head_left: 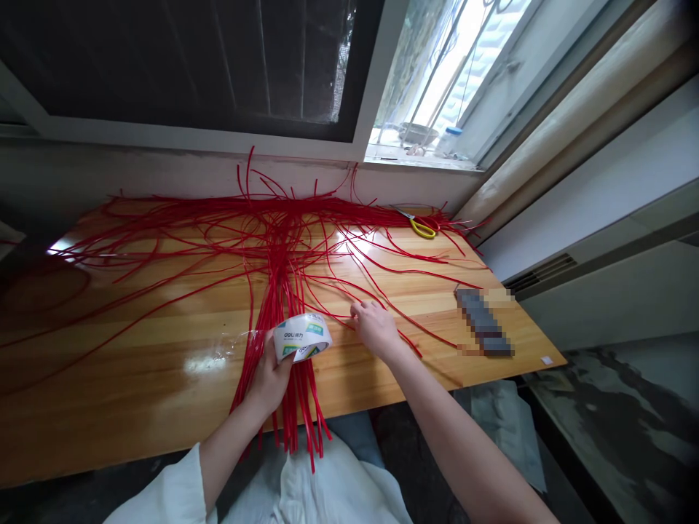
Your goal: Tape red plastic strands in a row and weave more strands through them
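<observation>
My left hand [271, 375] grips a roll of clear packing tape [299, 336] with a printed white core, above a bundle of red strands [281, 291]. A strip of clear film, seemingly tape, stretches out to the left of the roll. The strands run toward me and hang past the table's front edge. To the right of the bundle, my right hand [376, 329] has its fingers pinched together at the end of a thin red strand. Whether it truly holds that strand is hard to make out.
Scissors with yellow handles [422, 227] lie on more red strands at the back right of the wooden table [164, 378]. A dark, pixelated rectangular object [485, 324] rests near the right edge. Behind the table stand a wall and a window [437, 80].
</observation>
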The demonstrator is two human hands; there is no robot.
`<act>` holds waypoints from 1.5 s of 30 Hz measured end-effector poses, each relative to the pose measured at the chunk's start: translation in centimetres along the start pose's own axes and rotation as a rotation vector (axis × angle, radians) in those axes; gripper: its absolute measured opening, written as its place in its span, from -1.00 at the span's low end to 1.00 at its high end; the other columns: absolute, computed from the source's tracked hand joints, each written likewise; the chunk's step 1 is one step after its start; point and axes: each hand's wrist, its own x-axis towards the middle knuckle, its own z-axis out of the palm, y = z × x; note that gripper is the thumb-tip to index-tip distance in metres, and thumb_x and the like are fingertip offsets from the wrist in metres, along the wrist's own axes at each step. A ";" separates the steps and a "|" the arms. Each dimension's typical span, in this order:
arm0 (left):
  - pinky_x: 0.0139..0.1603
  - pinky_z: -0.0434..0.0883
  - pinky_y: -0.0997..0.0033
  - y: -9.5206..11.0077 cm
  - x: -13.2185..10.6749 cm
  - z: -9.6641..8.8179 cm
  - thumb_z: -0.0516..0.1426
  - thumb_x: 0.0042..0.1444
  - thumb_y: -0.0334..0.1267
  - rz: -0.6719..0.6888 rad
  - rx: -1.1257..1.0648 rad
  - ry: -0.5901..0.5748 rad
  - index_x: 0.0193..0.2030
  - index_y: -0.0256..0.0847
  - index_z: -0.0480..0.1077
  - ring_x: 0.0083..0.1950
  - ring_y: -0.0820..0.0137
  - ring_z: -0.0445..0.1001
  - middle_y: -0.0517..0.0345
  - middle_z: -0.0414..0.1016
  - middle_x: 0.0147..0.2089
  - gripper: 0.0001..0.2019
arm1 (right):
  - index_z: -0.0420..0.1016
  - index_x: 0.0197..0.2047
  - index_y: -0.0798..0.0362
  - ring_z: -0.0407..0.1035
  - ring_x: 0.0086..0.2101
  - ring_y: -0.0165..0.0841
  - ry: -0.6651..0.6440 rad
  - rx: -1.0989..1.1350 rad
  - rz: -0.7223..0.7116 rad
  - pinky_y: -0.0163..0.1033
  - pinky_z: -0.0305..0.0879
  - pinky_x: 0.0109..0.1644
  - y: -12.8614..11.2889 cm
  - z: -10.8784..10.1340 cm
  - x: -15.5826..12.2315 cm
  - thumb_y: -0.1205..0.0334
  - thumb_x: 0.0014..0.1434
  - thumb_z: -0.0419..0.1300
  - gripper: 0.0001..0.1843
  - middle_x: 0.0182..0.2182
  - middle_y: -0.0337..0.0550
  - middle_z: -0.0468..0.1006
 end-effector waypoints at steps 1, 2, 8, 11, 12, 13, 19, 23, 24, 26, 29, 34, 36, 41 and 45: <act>0.09 0.28 0.15 0.0 0.0 0.0 0.04 0.03 -0.17 0.004 0.001 0.000 0.16 -0.17 0.05 0.15 0.19 0.30 -0.08 0.32 0.12 -0.47 | 0.41 -0.22 0.04 0.30 -0.16 -0.26 -0.003 -0.002 -0.001 -0.27 0.13 -0.23 0.2 -0.1 0.3 0.36 0.12 0.04 -0.82 -0.24 -0.05 0.47; 0.08 0.29 0.15 -0.1 0.0 0.0 0.04 0.03 -0.17 0.005 0.003 0.001 0.17 -0.18 0.05 0.14 0.19 0.31 -0.07 0.32 0.11 -0.47 | 0.41 -0.25 0.05 0.29 -0.15 -0.25 0.000 0.003 0.007 -0.27 0.13 -0.23 0.4 -0.2 0.6 0.35 0.11 0.05 -0.85 -0.23 -0.04 0.47; 0.09 0.29 0.17 0.0 0.0 -0.1 0.03 0.04 -0.14 -0.015 0.012 -0.009 0.18 -0.20 0.05 0.15 0.19 0.31 -0.09 0.32 0.13 -0.45 | 0.35 -0.21 0.09 0.34 -0.33 -0.29 0.214 0.230 0.342 -0.28 0.14 -0.36 2.1 -3.2 2.9 0.28 0.16 0.01 -0.84 -0.36 -0.05 0.48; 0.09 0.29 0.18 0.1 0.0 -0.1 0.02 0.06 -0.14 -0.008 0.012 -0.021 0.17 -0.21 0.06 0.14 0.20 0.32 -0.09 0.33 0.12 -0.47 | 0.30 -0.23 0.08 0.25 -0.56 -0.45 0.392 0.812 0.437 -0.36 0.07 -0.52 3.2 -6.7 3.5 0.24 0.14 0.03 -0.87 -0.49 -0.20 0.43; 0.09 0.29 0.18 0.2 0.0 -0.1 0.02 0.06 -0.14 -0.004 0.008 -0.022 0.16 -0.21 0.06 0.14 0.20 0.32 -0.09 0.33 0.13 -0.48 | 0.29 -0.25 0.07 0.17 -0.63 -0.51 0.417 1.040 0.420 -0.39 0.01 -0.58 3.5 -7.9 3.4 0.20 0.13 0.05 -0.86 -0.51 -0.26 0.41; 0.09 0.29 0.18 0.2 0.0 -0.1 0.02 0.05 -0.13 -0.002 0.004 -0.023 0.16 -0.22 0.06 0.14 0.20 0.32 -0.09 0.33 0.12 -0.48 | 0.29 -0.26 0.07 0.07 -0.68 -0.57 0.413 1.239 0.386 -0.41 -0.07 -0.64 3.6 -9.0 3.1 0.15 0.12 0.07 -0.83 -0.54 -0.30 0.37; 0.09 0.29 0.18 0.6 -0.1 -0.1 0.02 0.04 -0.13 -0.010 -0.021 -0.028 0.14 -0.24 0.06 0.12 0.20 0.34 -0.12 0.33 0.11 -0.48 | 0.38 -0.26 0.08 0.10 -0.72 -0.59 0.191 1.526 0.307 -0.46 -0.04 -0.71 1.5 -8.4 -1.7 0.02 -0.10 0.27 -0.61 -0.63 -0.35 0.38; 0.07 0.30 0.19 0.4 -0.1 0.0 0.03 0.03 -0.12 -0.003 -0.035 -0.019 0.14 -0.22 0.06 0.11 0.21 0.34 -0.09 0.34 0.09 -0.47 | 0.36 -0.14 0.10 0.34 -0.67 -0.41 -0.101 1.297 0.426 -0.36 0.21 -0.62 -1.5 -1.9 -5.9 0.03 0.01 0.15 -0.61 -0.65 -0.30 0.45; 0.08 0.29 0.18 0.4 -0.1 0.0 0.03 0.03 -0.12 -0.005 -0.028 -0.012 0.15 -0.21 0.06 0.12 0.20 0.33 -0.09 0.33 0.10 -0.47 | 0.36 -0.11 0.07 0.33 -0.68 -0.42 -0.123 1.207 0.416 -0.36 0.19 -0.63 -2.3 -0.4 -6.8 0.05 0.05 0.10 -0.63 -0.66 -0.32 0.44; 0.11 0.26 0.16 0.3 -0.2 0.0 0.04 0.03 -0.11 -0.010 -0.010 -0.002 0.16 -0.21 0.05 0.16 0.19 0.29 -0.09 0.30 0.14 -0.45 | 0.41 -0.20 0.05 0.31 -0.69 -0.45 -0.142 1.025 0.361 -0.37 0.17 -0.60 -3.9 1.8 -8.0 0.12 0.10 0.06 -0.74 -0.67 -0.33 0.43; 0.14 0.23 0.16 0.6 -0.2 0.0 0.03 0.02 -0.09 -0.009 0.005 -0.002 0.14 -0.22 0.07 0.19 0.19 0.26 -0.09 0.29 0.15 -0.46 | 0.39 -0.34 0.05 0.30 -0.67 -0.48 -0.131 0.914 0.333 -0.39 0.14 -0.56 -6.1 3.1 -8.6 0.18 0.13 0.04 -0.84 -0.67 -0.32 0.44; 0.09 0.27 0.15 1.1 -0.3 0.0 0.02 0.00 -0.07 -0.005 -0.008 -0.009 0.11 -0.23 0.07 0.13 0.18 0.31 -0.11 0.32 0.10 -0.46 | 0.24 -0.48 0.04 0.30 -0.67 -0.48 -0.153 0.938 0.412 -0.41 0.11 -0.56 -7.8 3.2 -8.0 0.17 0.14 0.04 -0.80 -0.69 -0.30 0.44; 0.09 0.27 0.13 1.1 -0.4 0.0 0.03 -0.01 -0.07 -0.013 -0.003 -0.009 0.12 -0.24 0.06 0.15 0.16 0.29 -0.15 0.28 0.13 -0.44 | 0.23 -0.49 0.04 0.30 -0.66 -0.48 -0.152 0.934 0.417 -0.41 0.11 -0.54 -8.0 3.1 -7.8 0.19 0.14 0.04 -0.81 -0.69 -0.31 0.43; 0.10 0.25 0.11 1.0 -0.5 0.0 0.03 -0.02 -0.09 0.013 0.023 0.002 0.10 -0.26 0.07 0.14 0.14 0.29 -0.18 0.28 0.12 -0.46 | 0.24 -0.54 0.04 0.34 -0.59 -0.46 -0.165 0.862 0.382 -0.41 0.09 -0.51 -8.0 2.9 -7.8 0.21 0.10 0.07 -0.79 -0.66 -0.27 0.46; -0.01 0.33 0.17 1.4 -0.9 -0.2 0.01 0.03 -0.15 0.086 0.077 -0.033 0.07 -0.20 0.09 0.04 0.21 0.38 -0.07 0.34 0.05 -0.55 | 0.27 -0.50 0.05 0.36 -0.58 -0.45 -0.214 0.919 0.348 -0.41 0.10 -0.49 -7.8 2.9 -8.0 0.21 0.11 0.06 -0.82 -0.66 -0.28 0.47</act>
